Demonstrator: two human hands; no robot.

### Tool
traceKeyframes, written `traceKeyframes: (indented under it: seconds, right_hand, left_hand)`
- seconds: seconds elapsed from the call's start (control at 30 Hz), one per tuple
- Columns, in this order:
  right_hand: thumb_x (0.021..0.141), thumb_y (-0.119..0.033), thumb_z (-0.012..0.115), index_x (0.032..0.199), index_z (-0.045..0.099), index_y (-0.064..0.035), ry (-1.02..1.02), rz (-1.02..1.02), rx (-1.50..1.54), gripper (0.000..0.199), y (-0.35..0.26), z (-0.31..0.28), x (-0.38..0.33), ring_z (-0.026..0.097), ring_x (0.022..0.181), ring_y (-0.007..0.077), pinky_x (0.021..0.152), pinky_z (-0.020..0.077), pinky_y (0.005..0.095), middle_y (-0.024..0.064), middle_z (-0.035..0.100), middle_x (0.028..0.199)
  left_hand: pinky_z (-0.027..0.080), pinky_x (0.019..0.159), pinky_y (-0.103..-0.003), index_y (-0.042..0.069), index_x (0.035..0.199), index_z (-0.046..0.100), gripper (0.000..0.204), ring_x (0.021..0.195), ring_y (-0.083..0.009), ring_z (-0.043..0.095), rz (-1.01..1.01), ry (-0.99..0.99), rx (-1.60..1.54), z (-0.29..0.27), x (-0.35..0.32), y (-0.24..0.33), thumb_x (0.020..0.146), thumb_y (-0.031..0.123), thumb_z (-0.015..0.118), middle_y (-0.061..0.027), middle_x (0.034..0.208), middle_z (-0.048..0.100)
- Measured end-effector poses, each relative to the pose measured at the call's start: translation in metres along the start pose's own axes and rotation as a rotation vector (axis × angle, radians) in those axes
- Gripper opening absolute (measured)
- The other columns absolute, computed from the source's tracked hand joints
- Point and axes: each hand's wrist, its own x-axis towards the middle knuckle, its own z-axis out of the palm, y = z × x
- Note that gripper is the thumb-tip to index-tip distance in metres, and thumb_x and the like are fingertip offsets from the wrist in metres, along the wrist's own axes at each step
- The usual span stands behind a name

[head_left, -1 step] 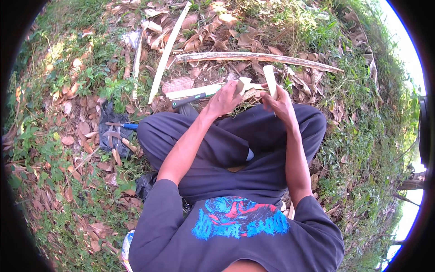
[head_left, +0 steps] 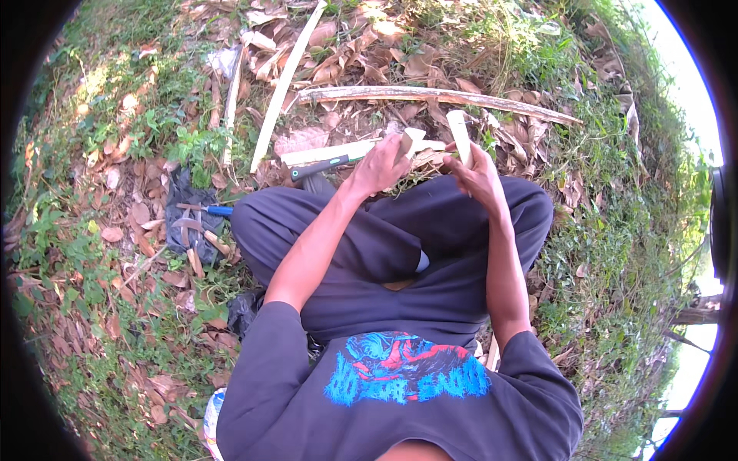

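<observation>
My left hand is closed on a short pale wood piece, whose cut end sticks up past the fingers. Opposite it, my right hand grips another pale wood piece, held upright with its rounded top above the thumb. The two pieces are apart, over my crossed legs. Beside my left wrist lies a tool with a black and green handle; its far part is hidden by the hand. Behind that handle runs a pale wood strip.
A long pale strip and a bark-edged strip lie on leaf litter ahead. At my left knee, a black plastic bag bears a blue-handled tool and a curved blade. Grass spreads to the right.
Both hands keep their hold on the wood pieces and stay in nearly the same place. The whole picture has shifted only very slightly.
</observation>
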Motion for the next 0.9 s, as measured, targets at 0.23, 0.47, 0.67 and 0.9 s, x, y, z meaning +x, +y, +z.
traceKeyframes:
  seconds: [0.23,0.47,0.67,0.9]
  right_hand:
    - [0.105,-0.034,0.05,0.116,0.055,-0.0073,-0.186,0.013,0.121,0.029,-0.007,-0.023,0.017,0.035,0.047,0.0033,0.043,0.0312,0.02,-0.0057,0.035,0.061]
    - [0.106,-0.035,0.047,0.108,0.056,-0.0034,-0.318,-0.034,-0.206,0.033,-0.022,-0.03,0.043,0.045,0.049,0.0045,0.045,0.0357,0.0225,-0.0038,0.046,0.06]
    - [0.106,-0.033,0.047,0.098,0.061,-0.0042,-0.426,0.014,-0.157,0.033,-0.023,-0.035,0.058,0.041,0.048,0.0044,0.045,0.0334,0.0224,-0.0044,0.045,0.059]
    - [0.105,-0.036,0.047,0.102,0.063,-0.0028,-0.467,0.091,-0.169,0.037,-0.019,-0.04,0.06,0.041,0.049,0.0043,0.045,0.0329,0.0217,-0.0047,0.045,0.06]
  left_hand:
    - [0.049,0.085,-0.049,-0.009,0.123,0.046,0.046,0.096,-0.0473,0.061,-0.122,-0.037,-0.069,0.008,0.005,0.004,0.084,0.013,0.06,-0.0314,0.101,0.061]
    - [0.049,0.087,-0.047,-0.008,0.125,0.046,0.049,0.1,-0.0469,0.06,0.008,0.044,-0.006,0.016,-0.001,-0.006,0.086,0.015,0.062,-0.0313,0.107,0.06]
    - [0.049,0.098,-0.045,-0.008,0.132,0.047,0.055,0.112,-0.0429,0.06,-0.022,0.009,0.117,0.022,-0.004,-0.005,0.088,0.023,0.058,-0.03,0.122,0.059]
    - [0.051,0.091,-0.047,-0.007,0.127,0.048,0.049,0.103,-0.0445,0.062,-0.071,-0.068,0.049,0.012,0.001,0.006,0.087,0.021,0.058,-0.0295,0.114,0.061]
